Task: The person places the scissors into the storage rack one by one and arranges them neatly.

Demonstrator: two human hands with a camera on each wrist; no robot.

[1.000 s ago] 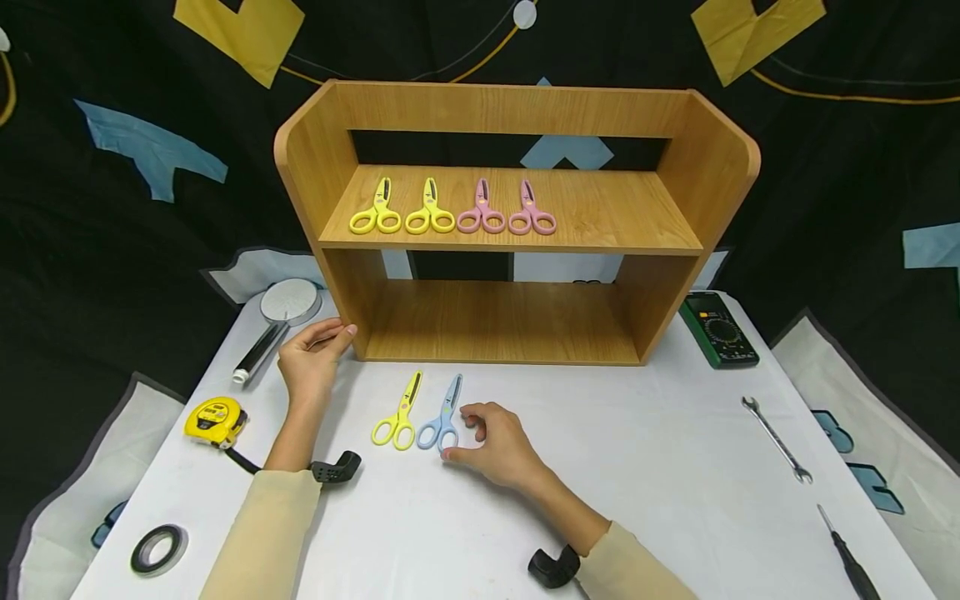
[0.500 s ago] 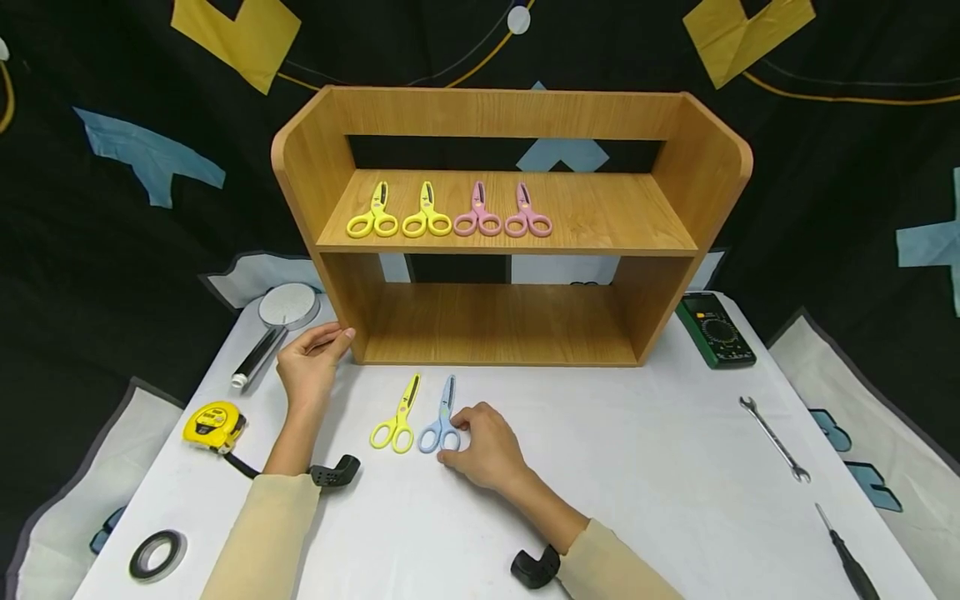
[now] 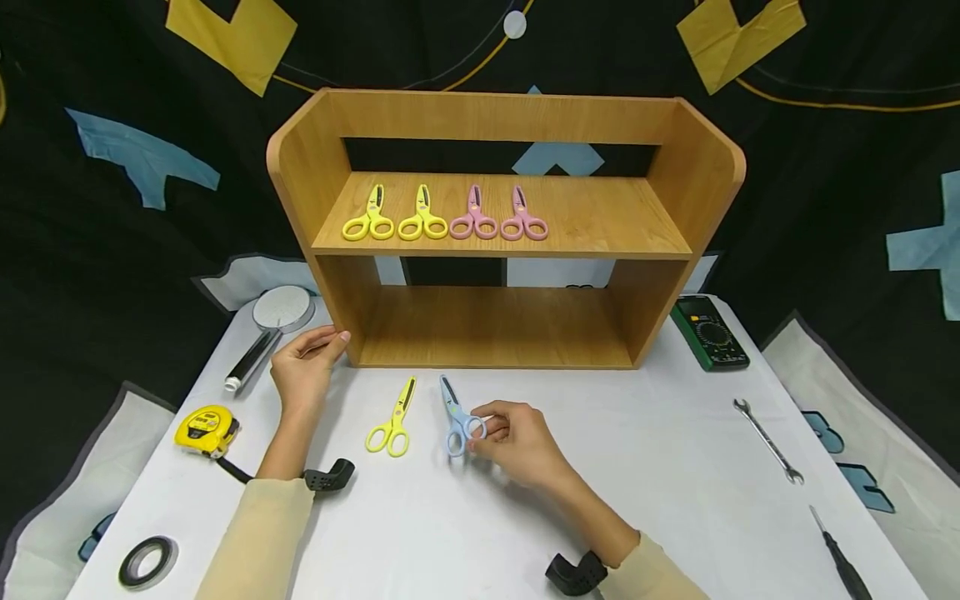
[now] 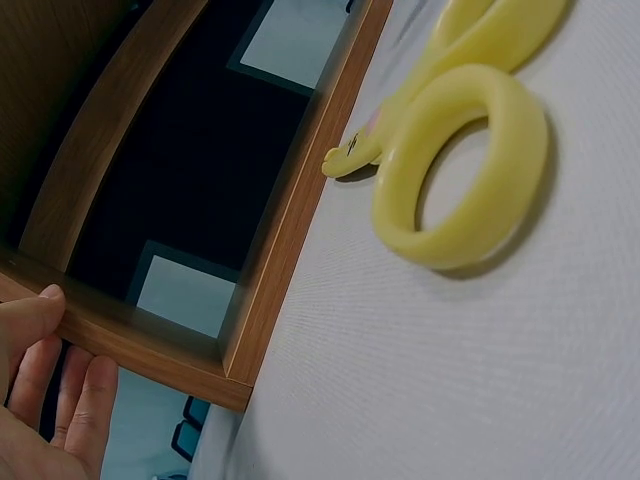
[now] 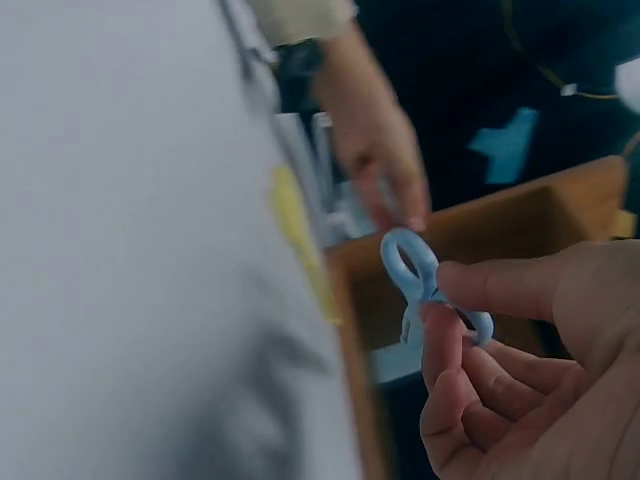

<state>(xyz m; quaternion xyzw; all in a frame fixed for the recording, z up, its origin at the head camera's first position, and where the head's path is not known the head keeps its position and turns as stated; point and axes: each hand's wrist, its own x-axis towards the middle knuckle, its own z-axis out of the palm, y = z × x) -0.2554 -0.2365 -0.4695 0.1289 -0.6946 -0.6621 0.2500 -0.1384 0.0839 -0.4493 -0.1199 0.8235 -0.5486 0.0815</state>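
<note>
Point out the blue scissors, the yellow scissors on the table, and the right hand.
blue scissors [image 3: 454, 414], head view, pivot.
yellow scissors [image 3: 395, 417], head view, pivot.
right hand [image 3: 517, 443], head view, back of hand.

A staged recording set rather than a lived-in room: white-covered worktop [image 3: 525, 517] before a black patterned backdrop [image 3: 105, 208], with tape measure [image 3: 201, 429] left of the wooden shelf unit [image 3: 495, 225], and multimeter [image 3: 708, 332], wrench [image 3: 767, 428] and screwdriver [image 3: 843, 557] right of it.
</note>
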